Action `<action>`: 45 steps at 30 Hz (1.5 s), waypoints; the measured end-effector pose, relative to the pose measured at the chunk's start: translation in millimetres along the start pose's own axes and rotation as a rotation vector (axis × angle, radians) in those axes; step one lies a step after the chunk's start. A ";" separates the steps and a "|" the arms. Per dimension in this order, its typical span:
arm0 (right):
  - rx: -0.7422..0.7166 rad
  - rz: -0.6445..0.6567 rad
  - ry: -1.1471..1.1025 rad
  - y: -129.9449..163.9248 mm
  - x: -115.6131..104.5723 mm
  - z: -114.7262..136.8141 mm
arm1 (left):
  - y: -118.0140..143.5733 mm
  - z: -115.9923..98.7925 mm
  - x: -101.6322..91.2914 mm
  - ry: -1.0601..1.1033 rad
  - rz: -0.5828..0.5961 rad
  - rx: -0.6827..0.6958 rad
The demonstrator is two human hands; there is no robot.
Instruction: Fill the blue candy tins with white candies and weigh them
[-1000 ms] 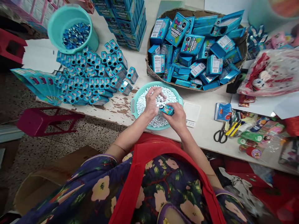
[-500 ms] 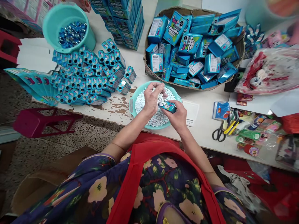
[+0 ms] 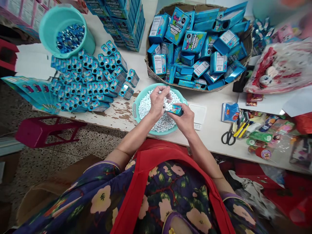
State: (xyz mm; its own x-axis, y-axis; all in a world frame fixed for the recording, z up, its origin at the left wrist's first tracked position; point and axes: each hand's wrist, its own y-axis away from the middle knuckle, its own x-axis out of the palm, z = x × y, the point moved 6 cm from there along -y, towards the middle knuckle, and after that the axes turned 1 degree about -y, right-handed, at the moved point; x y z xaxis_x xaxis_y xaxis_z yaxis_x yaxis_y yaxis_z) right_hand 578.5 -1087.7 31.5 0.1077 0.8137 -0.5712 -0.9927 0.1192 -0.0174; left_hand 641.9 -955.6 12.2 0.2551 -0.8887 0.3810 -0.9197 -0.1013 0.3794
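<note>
The right hand (image 3: 186,121) has its fingers (image 3: 181,109) clamped on a small blue tin (image 3: 175,110), thumb on the near side and fingertips on the far side, holding it level just above the near edge of the teal bowl (image 3: 135,104). The left hand (image 3: 158,103) is cupped right against the tin's open end, its fingers (image 3: 163,92) curled together around a few white candies (image 3: 156,122) from the heap under both hands.

The tin looks light and stiff, with smooth printed sides that could slip, so a pinch across its two long sides, clear of the opening, seems the safest hold. The candies are small, hard and round; they would roll off easily and are better scooped in a cupped palm than picked one by one.

Left of the fingers, rows of the same tins (image 3: 90,81) lie on the bench (image 3: 214,130), beside fanned flat cartons (image 3: 31,92). Farther off to the left stands a teal bucket (image 3: 48,26) of shiny caps (image 3: 70,37). Beyond the fingers sits a wicker basket (image 3: 149,71) piled with blue boxes (image 3: 195,42), and a stack of boxes (image 3: 122,19) rises to its left. Right of the fingers lie a white tray (image 3: 198,112), scissors (image 3: 227,136) and a plastic bag (image 3: 280,68)
</note>
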 end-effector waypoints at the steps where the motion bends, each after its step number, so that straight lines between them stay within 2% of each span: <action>1: -0.002 -0.006 0.004 -0.2 -0.6 -0.3 | 0.3 0.2 0.6 -0.003 0.001 -0.008; 10: 0.019 0.010 -0.020 -0.6 -0.1 -3.9 | 2.1 -1.4 -0.9 -0.032 -0.014 -0.003; 28: 0.059 0.019 -0.104 -3.6 11.3 -5.0 | 14.3 -12.7 4.7 -0.031 0.069 0.035; 30: 0.061 0.016 -0.126 -1.9 11.6 -5.7 | 11.1 -14.0 1.1 -0.041 0.053 0.028; 32: 0.067 0.016 -0.164 2.4 8.7 -8.2 | -0.6 -12.8 -10.3 -0.083 0.000 0.055; 36: 0.086 -0.016 -0.208 14.7 -6.6 -16.3 | -43.9 11.0 -39.7 -0.317 -0.023 0.161; 39: 0.054 -0.033 -0.165 18.6 -16.6 -17.5 | -67.8 42.7 -43.3 -0.681 0.121 0.299; 42: 0.058 -0.031 -0.161 18.1 -21.8 -19.6 | -64.5 74.0 -29.6 -1.087 0.351 0.374; 45: 0.128 -0.051 -0.210 18.5 -26.2 -28.7 | -48.8 88.9 -23.1 -1.397 0.434 0.315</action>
State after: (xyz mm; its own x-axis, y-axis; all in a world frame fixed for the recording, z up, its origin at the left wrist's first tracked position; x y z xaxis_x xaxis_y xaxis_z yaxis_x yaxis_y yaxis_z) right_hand 555.8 -1123.1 22.6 0.1796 0.9035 -0.3891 -0.9722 0.2233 0.0699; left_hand 654.3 -969.9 -90.1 -0.3646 -0.5550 -0.7476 -0.9182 0.3480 0.1895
